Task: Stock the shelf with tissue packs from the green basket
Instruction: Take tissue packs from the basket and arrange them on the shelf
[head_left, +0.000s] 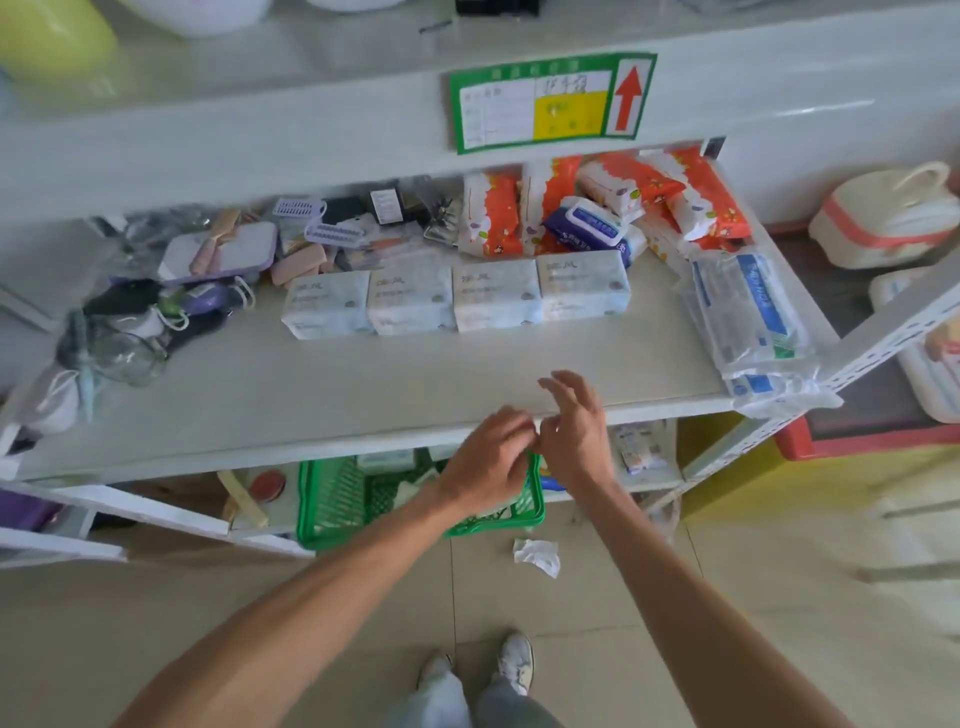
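Observation:
Several pale blue-white tissue packs (457, 299) stand side by side in a row on the white shelf (363, 395), just in front of orange-and-white packs. The green basket (332, 499) sits on the floor under the shelf, partly hidden by its front edge; a few pale packs show inside it. My left hand (488, 460) hovers over the basket's right end with its fingers curled and nothing visible in it. My right hand (574, 428) is next to it at the shelf's front edge, fingers spread, empty.
Combs, mirrors and small bagged goods (197, 270) crowd the shelf's left part. Clear-wrapped blue-labelled packs (748, 317) lie at its right end. A crumpled white paper (537, 556) lies on the tiled floor by the basket. My shoes (478, 670) stand below.

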